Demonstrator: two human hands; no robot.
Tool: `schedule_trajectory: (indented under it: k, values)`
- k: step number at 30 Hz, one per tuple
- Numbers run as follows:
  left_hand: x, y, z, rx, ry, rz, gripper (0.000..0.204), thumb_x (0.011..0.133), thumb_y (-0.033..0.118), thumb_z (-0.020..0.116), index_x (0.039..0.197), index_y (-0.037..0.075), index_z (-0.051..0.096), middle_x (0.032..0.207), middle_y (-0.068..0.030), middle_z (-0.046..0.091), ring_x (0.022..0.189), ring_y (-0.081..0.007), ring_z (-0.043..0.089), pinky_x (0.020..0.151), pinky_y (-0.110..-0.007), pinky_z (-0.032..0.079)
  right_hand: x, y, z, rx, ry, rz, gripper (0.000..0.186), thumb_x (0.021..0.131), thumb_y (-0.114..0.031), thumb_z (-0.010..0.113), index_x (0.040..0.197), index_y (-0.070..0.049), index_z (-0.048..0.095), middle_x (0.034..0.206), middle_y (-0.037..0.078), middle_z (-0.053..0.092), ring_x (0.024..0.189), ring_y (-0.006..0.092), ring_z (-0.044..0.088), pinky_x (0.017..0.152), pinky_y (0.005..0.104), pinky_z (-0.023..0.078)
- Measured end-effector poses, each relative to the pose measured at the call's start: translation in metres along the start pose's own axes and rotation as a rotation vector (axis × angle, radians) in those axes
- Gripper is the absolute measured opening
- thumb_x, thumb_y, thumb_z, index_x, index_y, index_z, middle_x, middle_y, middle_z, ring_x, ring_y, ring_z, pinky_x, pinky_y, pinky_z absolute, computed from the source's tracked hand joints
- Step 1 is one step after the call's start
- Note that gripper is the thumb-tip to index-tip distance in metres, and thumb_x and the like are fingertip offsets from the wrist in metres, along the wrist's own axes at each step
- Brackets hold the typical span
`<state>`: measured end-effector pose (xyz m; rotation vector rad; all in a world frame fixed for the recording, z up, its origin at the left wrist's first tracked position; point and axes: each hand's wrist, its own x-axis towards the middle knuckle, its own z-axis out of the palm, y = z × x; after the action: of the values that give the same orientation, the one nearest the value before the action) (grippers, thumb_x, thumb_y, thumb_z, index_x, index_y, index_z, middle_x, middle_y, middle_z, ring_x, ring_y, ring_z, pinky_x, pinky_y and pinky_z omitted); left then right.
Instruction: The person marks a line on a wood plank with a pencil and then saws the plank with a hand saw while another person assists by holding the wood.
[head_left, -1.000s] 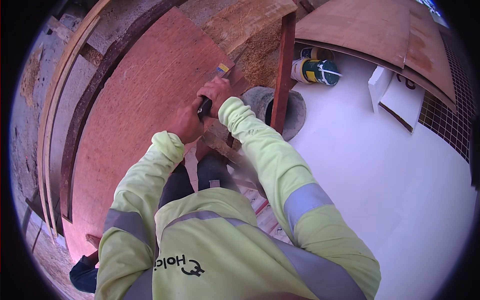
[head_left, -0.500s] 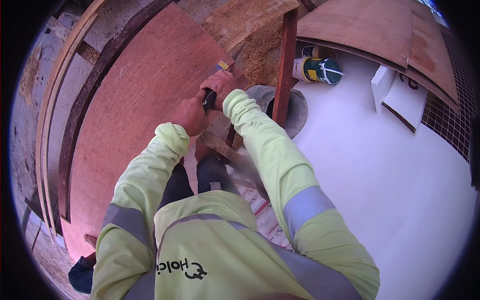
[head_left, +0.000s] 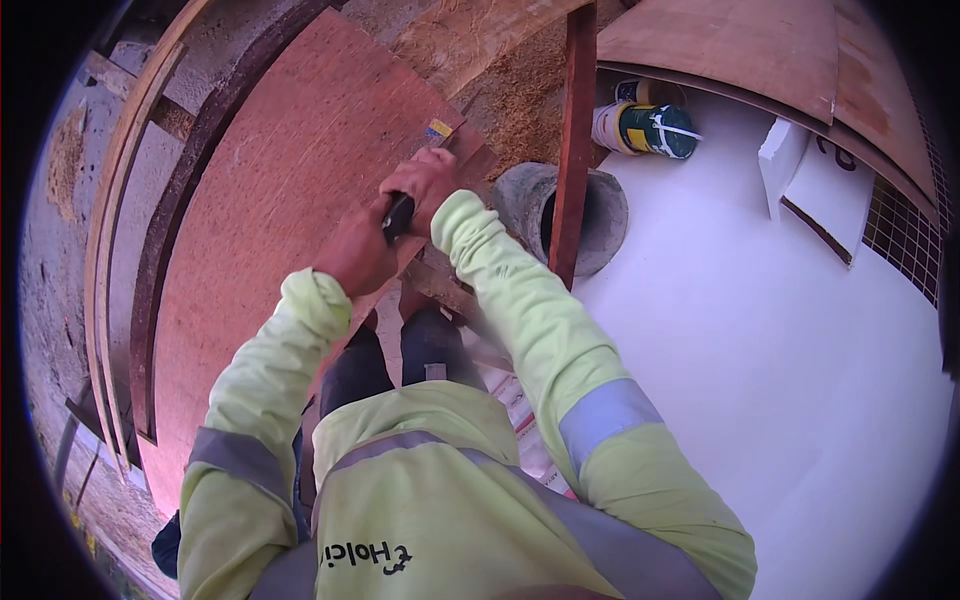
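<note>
My left hand (head_left: 362,250) and my right hand (head_left: 425,180) are both closed around the black handle (head_left: 398,218) of a tool, apparently a hand saw, the right one ahead of the left. Its thin metal blade, partly hidden by my right hand, bears a yellow-and-blue label (head_left: 439,130) and lies at the right edge of a reddish plywood sheet (head_left: 250,220). My legs show below that edge, beside a short length of timber (head_left: 440,285).
A concrete pipe (head_left: 610,220) and upright red post (head_left: 575,120) stand beyond, by sawdust (head_left: 520,120). White sheeting (head_left: 750,380) covers the right, with containers (head_left: 660,130), a white block (head_left: 820,200) and brown boards (head_left: 720,40). Long timber strips (head_left: 105,280) line the left.
Over the last second my hands and the tool move forward along the sheet, then back toward my body and slightly left. My head view shifts a little. The grip stays the same.
</note>
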<state>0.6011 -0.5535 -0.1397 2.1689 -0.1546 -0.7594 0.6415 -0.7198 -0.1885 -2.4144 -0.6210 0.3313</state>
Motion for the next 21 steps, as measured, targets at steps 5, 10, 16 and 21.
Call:
schedule_trajectory:
  k: [5,10,16,21]
  values:
    - [0.015,0.018,0.014,-0.073,0.008,-0.054,0.038,0.082,0.012,0.065,0.114,-0.004,0.054,0.088,-0.0325,0.065,0.086,-0.0507,0.063,0.073,-0.054,0.05,0.001,0.026,-0.02,0.075,-0.135,0.016,0.03,0.06,-0.033,0.081,0.088,-0.024,0.071,0.093,-0.004,0.068,0.099,0.0236,0.057,0.099,0.0472,0.031]
    - [-0.154,0.045,-0.047,-0.073,-0.065,-0.19,0.054,0.077,0.006,0.065,0.128,-0.003,0.05,0.08,-0.0304,0.065,0.074,-0.0486,0.065,0.066,-0.051,0.052,-0.064,-0.133,-0.016,0.117,-0.086,-0.116,0.028,0.061,-0.024,0.075,0.088,-0.021,0.07,0.09,-0.003,0.065,0.101,0.0227,0.055,0.101,0.0515,0.029]
    - [-0.063,0.032,-0.024,-0.059,-0.084,-0.113,0.05,0.079,0.005,0.062,0.127,-0.004,0.052,0.078,-0.0285,0.066,0.074,-0.0456,0.067,0.068,-0.051,0.054,-0.029,-0.047,0.001,0.207,0.04,-0.104,0.029,0.057,-0.029,0.078,0.084,-0.023,0.069,0.082,-0.003,0.063,0.09,0.0227,0.058,0.098,0.0468,0.032]
    - [0.034,0.025,0.015,-0.016,-0.086,-0.119,0.046,0.081,0.012,0.066,0.122,-0.003,0.052,0.093,-0.0309,0.066,0.093,-0.0482,0.064,0.079,-0.052,0.05,-0.001,0.048,-0.002,0.066,-0.009,-0.052,0.033,0.054,-0.029,0.081,0.085,-0.023,0.069,0.084,-0.001,0.064,0.089,0.0263,0.058,0.089,0.0427,0.039]
